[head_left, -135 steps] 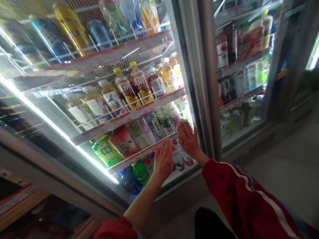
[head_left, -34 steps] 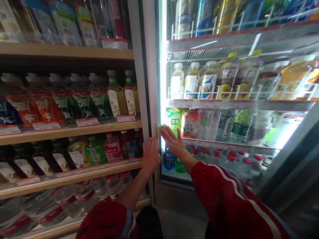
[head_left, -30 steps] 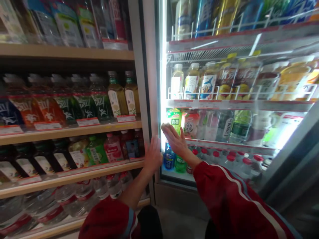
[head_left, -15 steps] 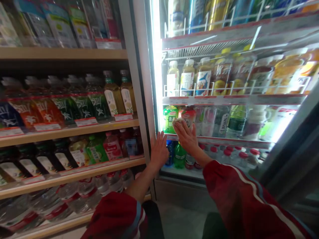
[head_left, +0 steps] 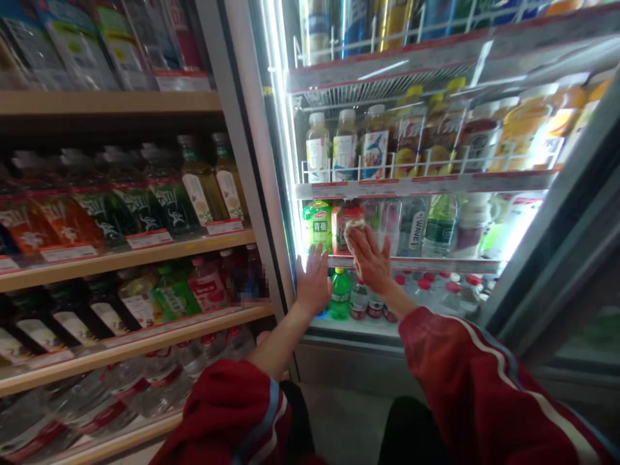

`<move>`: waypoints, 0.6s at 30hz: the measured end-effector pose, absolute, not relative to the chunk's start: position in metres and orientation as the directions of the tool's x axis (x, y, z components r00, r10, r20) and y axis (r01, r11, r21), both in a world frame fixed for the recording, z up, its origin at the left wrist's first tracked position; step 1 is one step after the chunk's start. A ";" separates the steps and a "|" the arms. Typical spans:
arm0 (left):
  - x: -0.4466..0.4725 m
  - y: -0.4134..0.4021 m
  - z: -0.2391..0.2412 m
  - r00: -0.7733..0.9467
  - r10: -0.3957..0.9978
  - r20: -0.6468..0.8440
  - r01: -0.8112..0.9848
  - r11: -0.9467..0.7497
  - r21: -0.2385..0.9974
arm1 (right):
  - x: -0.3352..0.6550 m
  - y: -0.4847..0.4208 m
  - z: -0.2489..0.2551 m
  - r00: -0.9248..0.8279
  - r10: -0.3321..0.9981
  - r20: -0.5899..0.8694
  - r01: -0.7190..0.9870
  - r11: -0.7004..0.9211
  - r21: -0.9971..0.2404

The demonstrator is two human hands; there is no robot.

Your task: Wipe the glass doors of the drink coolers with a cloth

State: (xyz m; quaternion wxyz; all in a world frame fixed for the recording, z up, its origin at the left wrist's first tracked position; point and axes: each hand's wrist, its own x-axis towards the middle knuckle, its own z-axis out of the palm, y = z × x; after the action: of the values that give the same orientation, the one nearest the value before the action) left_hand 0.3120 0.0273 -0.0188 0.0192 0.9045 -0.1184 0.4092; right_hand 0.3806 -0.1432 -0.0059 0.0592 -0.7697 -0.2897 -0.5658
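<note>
A wadded pale cloth point(head_left: 355, 227) is under the fingers of my right hand point(head_left: 371, 258), pressed toward the front of a lit drinks cooler. It partly covers a bottle with a red label point(head_left: 341, 240). My left hand point(head_left: 314, 283) has its fingers spread and holds nothing. It lies in front of the lower shelf edge, just below a green-labelled bottle point(head_left: 317, 223). The front looks like glass, though I cannot tell exactly where its surface lies. Beneath the hands, a green bottle point(head_left: 340, 294) stands on the bottom level.
Wooden shelves point(head_left: 116, 271) with rows of bottles rise on the left. A metal post point(head_left: 252, 155) divides them from the cooler. On the right runs the dark slanting door frame point(head_left: 547, 239). Wire guards front the cooler's upper shelves.
My right hand has slid the cloth rightward, from the green-labelled bottle onto the red-labelled one. The left hand has shifted right, off the cooler's side frame. The view has turned slightly right.
</note>
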 end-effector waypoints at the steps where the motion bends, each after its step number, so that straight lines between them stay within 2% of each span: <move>1: 0.313 0.025 -0.018 0.636 -0.204 0.744 -0.238 -0.969 -0.061 | 0.381 -0.146 -0.007 0.196 0.376 0.906 0.511 -0.828 0.233; 8: 0.316 0.011 -0.013 0.624 -0.233 0.746 -0.268 -0.960 -0.076 | 0.380 -0.161 -0.007 0.217 0.349 0.912 0.468 -0.857 0.217; 18: 0.320 -0.012 -0.008 0.617 -0.270 0.740 -0.298 -0.950 -0.098 | 0.380 -0.172 -0.003 0.148 0.337 0.930 0.425 -0.871 0.248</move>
State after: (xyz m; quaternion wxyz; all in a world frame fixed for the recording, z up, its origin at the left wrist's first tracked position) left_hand 0.3200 -0.0118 -0.0084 0.0171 0.8989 -0.1578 0.4084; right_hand 0.3798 -0.1724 -0.0034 0.0363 -0.7569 -0.2518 -0.6020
